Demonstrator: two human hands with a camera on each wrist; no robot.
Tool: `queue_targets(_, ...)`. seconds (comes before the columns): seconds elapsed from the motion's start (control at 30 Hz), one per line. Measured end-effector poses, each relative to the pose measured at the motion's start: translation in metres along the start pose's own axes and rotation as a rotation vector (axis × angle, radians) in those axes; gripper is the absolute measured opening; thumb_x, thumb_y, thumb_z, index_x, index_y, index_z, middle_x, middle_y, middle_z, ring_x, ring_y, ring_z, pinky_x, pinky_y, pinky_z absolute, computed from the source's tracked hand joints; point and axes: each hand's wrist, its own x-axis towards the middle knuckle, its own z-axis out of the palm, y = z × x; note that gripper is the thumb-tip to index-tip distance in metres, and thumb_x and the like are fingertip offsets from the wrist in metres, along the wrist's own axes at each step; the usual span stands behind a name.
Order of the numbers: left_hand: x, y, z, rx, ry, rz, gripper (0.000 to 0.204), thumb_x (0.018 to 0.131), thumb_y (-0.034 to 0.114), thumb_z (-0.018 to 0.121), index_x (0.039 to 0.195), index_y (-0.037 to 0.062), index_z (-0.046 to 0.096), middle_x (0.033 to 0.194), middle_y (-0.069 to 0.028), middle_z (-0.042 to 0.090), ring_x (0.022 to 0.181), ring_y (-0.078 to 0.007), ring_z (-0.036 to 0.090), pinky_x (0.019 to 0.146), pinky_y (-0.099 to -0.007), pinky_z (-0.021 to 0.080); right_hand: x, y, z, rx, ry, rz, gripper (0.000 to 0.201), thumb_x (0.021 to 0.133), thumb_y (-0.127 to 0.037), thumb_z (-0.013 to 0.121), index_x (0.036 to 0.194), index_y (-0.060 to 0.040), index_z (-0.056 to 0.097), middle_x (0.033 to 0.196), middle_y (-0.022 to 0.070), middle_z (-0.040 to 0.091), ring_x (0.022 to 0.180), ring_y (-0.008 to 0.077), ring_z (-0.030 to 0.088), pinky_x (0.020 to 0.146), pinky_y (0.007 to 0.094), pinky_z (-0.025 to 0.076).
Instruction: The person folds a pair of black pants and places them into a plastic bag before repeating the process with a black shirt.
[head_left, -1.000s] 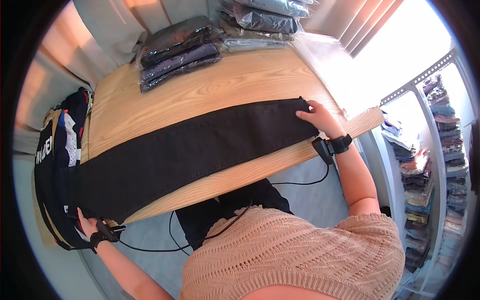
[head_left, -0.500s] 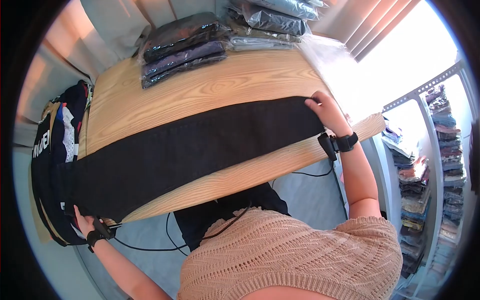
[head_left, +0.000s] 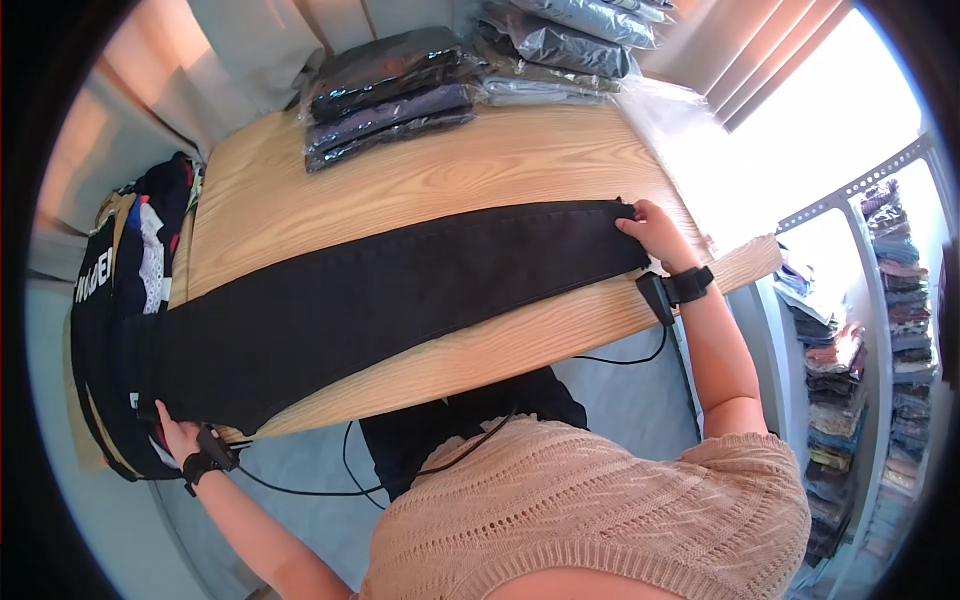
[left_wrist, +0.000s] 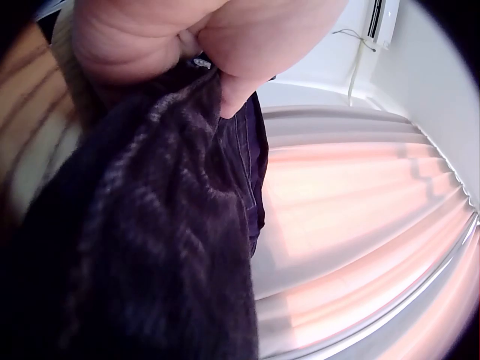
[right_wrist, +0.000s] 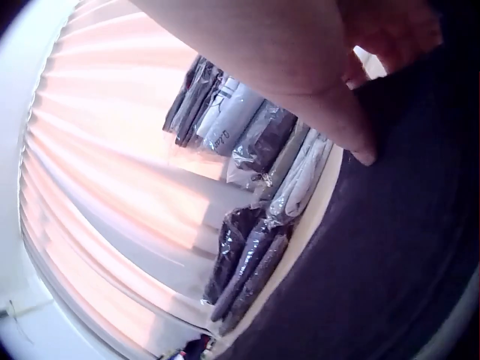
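Observation:
A pair of black trousers, folded lengthwise, lies stretched along the front of the wooden table. At its wide end on the left, my left hand grips the corner at the table's edge. The left wrist view shows the thumb and fingers of that hand pinching seamed, bunched black cloth. My right hand pinches the narrow end on the right, thumb on top. In the right wrist view, the thumb presses on the dark cloth, and the other fingers are partly hidden.
Bagged folded garments stand in a dark stack and a grey stack at the back. Clear plastic bags lie at the back right. Other clothes hang over the left edge. A shelf of folded clothes stands right. Cables run from both wrists.
The right hand and the narrow end have shifted slightly right; its grip changed, with the thumb again lying on top of the cloth. The left hand keeps its hold on the corner.

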Motion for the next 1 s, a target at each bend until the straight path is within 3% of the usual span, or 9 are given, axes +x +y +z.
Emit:
queue_targets(0.17, -0.035, -0.003, 0.037, 0.047, 0.007, 0.034, 0.063, 0.081, 0.064, 0.049, 0.118, 0.013, 0.048, 0.11, -0.0085, 0.059, 0.082, -0.0303, 0.06, 0.041, -0.0417, 0.047, -0.022, -0.034, -0.007, 0.32, -0.145, 0.181, 0.023, 0.082, -0.014, 0.065, 0.095, 0.0041, 0.059, 0.082, 0.0068, 0.062, 0.074, 0.012, 0.057, 0.066, 0.0246, 0.045)
queue_targets(0.3, -0.042, -0.002, 0.045, 0.024, 0.027, 0.059, 0.063, 0.082, 0.063, 0.047, 0.119, 0.0118, 0.048, 0.112, -0.0087, 0.058, 0.089, -0.03, 0.058, 0.05, -0.0448, 0.049, -0.019, -0.015, -0.004, 0.6, -0.024, 0.112, 0.021, 0.086, -0.014, 0.06, 0.096, 0.0037, 0.058, 0.087, 0.0045, 0.061, 0.078, 0.0111, 0.055, 0.07, 0.0234, 0.045)
queue_targets(0.37, -0.062, 0.001, 0.061, 0.062, -0.027, -0.131, 0.054, 0.087, 0.048, 0.053, 0.121, 0.0064, 0.047, 0.116, -0.008, 0.057, 0.103, -0.0268, 0.054, 0.082, -0.0397, 0.045, -0.018, -0.005, -0.019, 0.424, 0.101, -0.01, 0.019, 0.088, -0.015, 0.059, 0.095, 0.0027, 0.058, 0.083, 0.0029, 0.06, 0.076, 0.0092, 0.052, 0.069, 0.0231, 0.043)
queue_targets(0.43, -0.043, -0.007, 0.046, -0.02, -0.015, 0.129, 0.049, 0.087, 0.041, 0.058, 0.119, 0.0045, 0.049, 0.117, -0.0067, 0.057, 0.104, -0.0251, 0.053, 0.089, -0.0369, 0.041, -0.025, -0.012, -0.045, 0.188, 0.258, -0.137, 0.021, 0.088, -0.018, 0.059, 0.086, 0.002, 0.056, 0.072, 0.0013, 0.053, 0.068, 0.0077, 0.045, 0.062, 0.023, 0.04)
queue_targets(0.6, -0.134, 0.014, 0.095, 0.518, 0.211, 0.102, 0.042, 0.086, 0.038, 0.061, 0.101, -0.0005, 0.057, 0.097, -0.0095, 0.062, 0.091, -0.0222, 0.059, 0.08, -0.0329, 0.045, -0.029, 0.03, -0.072, 0.194, 0.22, 0.012, 0.021, 0.087, -0.019, 0.06, 0.085, 0.0019, 0.055, 0.073, 0.0008, 0.052, 0.069, 0.0081, 0.046, 0.065, 0.0241, 0.04)
queue_targets(0.67, -0.108, 0.021, 0.055, 1.056, 0.496, 0.759, 0.042, 0.086, 0.037, 0.061, 0.096, -0.0033, 0.057, 0.09, -0.011, 0.061, 0.086, -0.0187, 0.058, 0.079, -0.0295, 0.044, -0.021, 0.07, -0.069, -0.02, 0.156, -0.005, 0.023, 0.083, -0.018, 0.064, 0.088, 0.0034, 0.056, 0.075, 0.003, 0.055, 0.072, 0.0103, 0.049, 0.068, 0.0243, 0.041)
queue_targets(0.77, -0.146, 0.042, 0.117, 0.948, 0.254, 1.018, 0.03, 0.09, 0.027, 0.056, 0.101, -0.0016, 0.057, 0.093, -0.0075, 0.06, 0.083, -0.0153, 0.054, 0.08, -0.0276, 0.042, -0.023, 0.068, -0.057, -0.255, 0.356, -0.35, 0.026, 0.077, -0.015, 0.068, 0.088, 0.0059, 0.057, 0.072, 0.0063, 0.057, 0.074, 0.0136, 0.054, 0.071, 0.0247, 0.043)
queue_targets(0.83, -0.15, 0.054, 0.156, 1.007, 0.012, 0.987, 0.025, 0.091, 0.021, 0.053, 0.105, -0.0004, 0.057, 0.095, -0.0065, 0.06, 0.084, -0.0148, 0.054, 0.081, -0.0278, 0.042, -0.024, 0.038, -0.066, -0.058, 0.053, 0.004, 0.023, 0.079, -0.015, 0.066, 0.087, 0.0046, 0.058, 0.07, 0.0045, 0.057, 0.072, 0.0117, 0.053, 0.068, 0.025, 0.043)
queue_targets(1.0, -0.098, 0.055, 0.226, 1.279, -0.385, 0.883, 0.026, 0.091, 0.015, 0.05, 0.112, 0.001, 0.054, 0.103, -0.0067, 0.058, 0.091, -0.014, 0.053, 0.084, -0.0253, 0.041, -0.011, 0.059, -0.065, 0.197, -0.025, 0.095, 0.021, 0.086, -0.021, 0.06, 0.085, 0.0004, 0.06, 0.072, -0.0019, 0.054, 0.068, 0.0075, 0.047, 0.062, 0.0239, 0.04)
